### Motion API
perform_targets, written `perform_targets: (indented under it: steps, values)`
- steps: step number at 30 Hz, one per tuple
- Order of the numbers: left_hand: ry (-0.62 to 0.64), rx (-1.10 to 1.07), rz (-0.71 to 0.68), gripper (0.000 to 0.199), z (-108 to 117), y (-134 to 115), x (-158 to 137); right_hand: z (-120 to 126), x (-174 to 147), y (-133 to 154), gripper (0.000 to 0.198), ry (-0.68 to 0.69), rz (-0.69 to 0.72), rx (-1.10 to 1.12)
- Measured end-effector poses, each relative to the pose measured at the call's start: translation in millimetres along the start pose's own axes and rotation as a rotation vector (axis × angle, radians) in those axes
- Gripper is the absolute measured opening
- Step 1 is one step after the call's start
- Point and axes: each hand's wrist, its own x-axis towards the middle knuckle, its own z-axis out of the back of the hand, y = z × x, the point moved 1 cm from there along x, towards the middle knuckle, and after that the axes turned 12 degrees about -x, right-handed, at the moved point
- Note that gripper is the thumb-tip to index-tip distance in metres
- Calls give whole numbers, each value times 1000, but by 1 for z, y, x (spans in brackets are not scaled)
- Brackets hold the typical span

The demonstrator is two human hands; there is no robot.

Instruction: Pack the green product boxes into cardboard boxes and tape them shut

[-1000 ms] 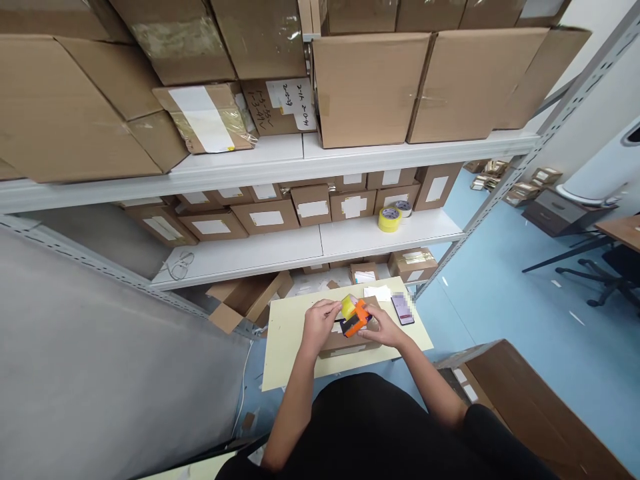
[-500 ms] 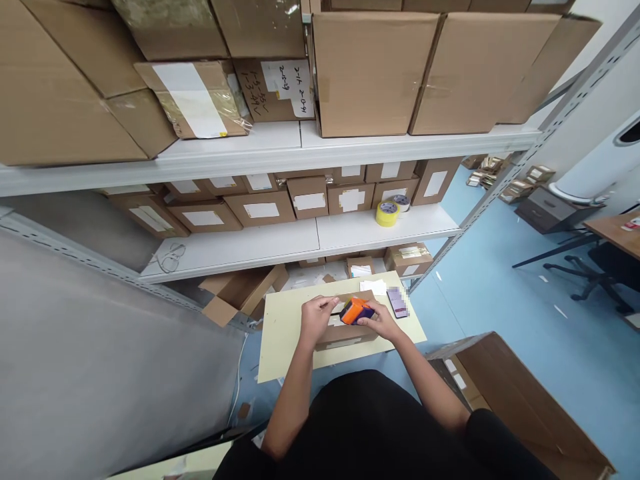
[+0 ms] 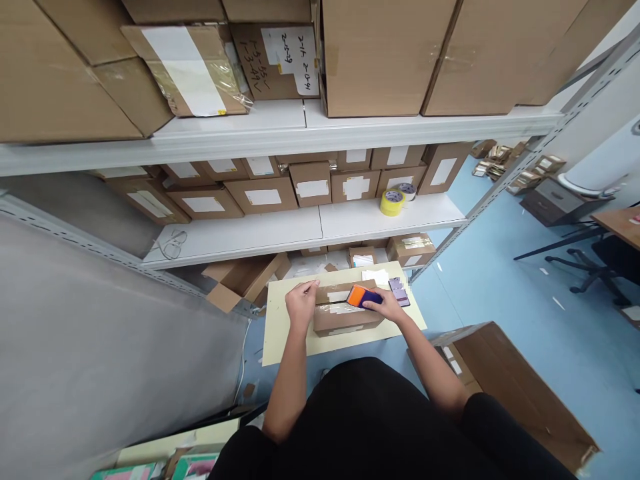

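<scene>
My right hand (image 3: 387,305) is wrapped round an orange and dark purple tape dispenser (image 3: 364,297), held just over the right part of a cardboard box (image 3: 345,325). This box has a dark seam along its top, shiny clear tape and white labels. At the box's left end, my left hand (image 3: 301,303) is closed in a pinch, thumb against fingers. What the pinch holds, if anything, is too small to make out. The box sits on a pale yellow table (image 3: 287,340). A phone (image 3: 399,292) and white paper (image 3: 375,275) lie by my right hand.
Shelves (image 3: 240,237) with several labelled boxes stand beyond the table. Yellow tape rolls (image 3: 391,203) rest on the middle shelf. An open carton (image 3: 245,277) leans at the table's left. A large open carton (image 3: 520,380) stands on the floor at the right.
My left hand has moved left, away from the tape dispenser, to the box's left end. The dispenser has shifted slightly right and turned flatter. The view has tilted downward.
</scene>
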Motion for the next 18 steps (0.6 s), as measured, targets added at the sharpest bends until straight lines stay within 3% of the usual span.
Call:
perform_targets:
  steps: [6,9,14,18]
  values:
    - [-77,-25,319,26,-13,95,-17,-22,37,-18,43,184,21,-86]
    - [-133,-120,441,30,-10,138,-27,-40,45,-17,47,217,-8,-256]
    - [-200,-251,502,39,-3,181,-31,-59,63,7,60,392,-88,-638]
    - [-223,-311,618,41,-1,209,-33,-69,75,28,68,504,-81,-787]
